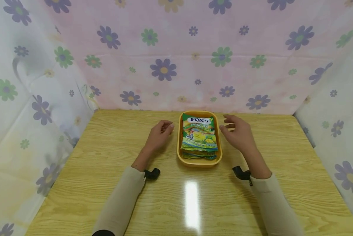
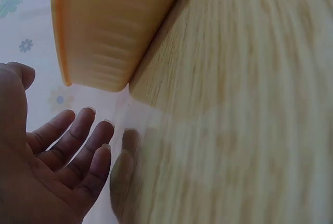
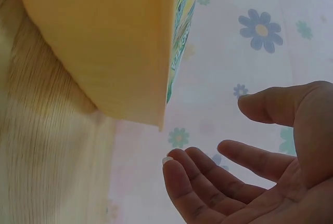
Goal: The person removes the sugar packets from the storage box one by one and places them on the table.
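A yellow-orange plastic tray (image 1: pixel 200 163) stands on the table, holding a stack of green and yellow Fox's Spring Tea candy packets (image 1: pixel 199 132). To its left is my left hand (image 1: pixel 160 134), fingers loosely bent and apart from the wall. My right hand (image 1: pixel 236 132) is on the other side, relaxed, thumb toward the tray. In the left wrist view, the tray's side (image 2: pixel 104 31) rises beyond my fingertips. The right wrist view shows the tray wall (image 3: pixel 104 47), packet edges above its rim, and my fingers with nothing between them.
The wood-grain table (image 1: pixel 120 196) reaches back to a pink flowered cloth (image 1: pixel 182 55). White flowered cloth hangs at the left (image 1: pixel 32 131) and right. A black wrist mount (image 1: pixel 152 173) sticks out from each sleeve, and light reflects off the tabletop in front.
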`<state>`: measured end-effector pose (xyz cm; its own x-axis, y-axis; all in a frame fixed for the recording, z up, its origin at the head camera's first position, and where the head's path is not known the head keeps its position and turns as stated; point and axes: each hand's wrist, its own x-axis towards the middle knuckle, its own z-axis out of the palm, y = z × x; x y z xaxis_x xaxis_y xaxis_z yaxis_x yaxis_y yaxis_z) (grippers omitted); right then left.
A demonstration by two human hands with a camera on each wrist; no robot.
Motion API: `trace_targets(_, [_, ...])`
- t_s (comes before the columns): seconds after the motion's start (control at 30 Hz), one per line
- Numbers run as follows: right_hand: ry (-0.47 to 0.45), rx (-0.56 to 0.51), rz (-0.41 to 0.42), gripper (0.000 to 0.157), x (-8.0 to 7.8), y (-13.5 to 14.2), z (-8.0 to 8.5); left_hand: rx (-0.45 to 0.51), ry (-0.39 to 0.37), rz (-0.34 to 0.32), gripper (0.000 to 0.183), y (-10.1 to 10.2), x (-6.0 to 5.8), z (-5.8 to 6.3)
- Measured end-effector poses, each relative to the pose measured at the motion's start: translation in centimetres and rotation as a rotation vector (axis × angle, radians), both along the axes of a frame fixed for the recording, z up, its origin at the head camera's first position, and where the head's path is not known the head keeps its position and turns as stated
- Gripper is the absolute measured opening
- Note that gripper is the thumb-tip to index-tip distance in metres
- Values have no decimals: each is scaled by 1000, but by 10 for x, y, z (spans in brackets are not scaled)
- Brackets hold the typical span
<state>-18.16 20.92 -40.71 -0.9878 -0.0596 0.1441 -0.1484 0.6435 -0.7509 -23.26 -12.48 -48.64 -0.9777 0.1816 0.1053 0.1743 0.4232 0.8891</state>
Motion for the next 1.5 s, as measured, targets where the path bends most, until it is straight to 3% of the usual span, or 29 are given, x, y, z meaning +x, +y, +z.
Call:
trace_targets(0.3, [-83, -4, 36, 52, -2, -17, 5, 49, -31, 36, 32, 16, -3, -4])
trace_targets(0.53, [-104, 40, 64, 50, -3, -28, 8, 35, -4, 5, 29, 23, -1, -6])
trace_targets(0.93, [-195, 77, 143, 57, 2, -49, 19, 163, 5, -32, 22, 27, -1, -10])
trace_targets(1.23, [-217, 49, 183, 65, 0, -65, 12, 170, 2, -38, 19, 31, 0, -8])
trace_targets(1.5, [-234, 100, 145, 71, -1, -67, 9, 194, 7, -33, 20, 32, -3, -11])
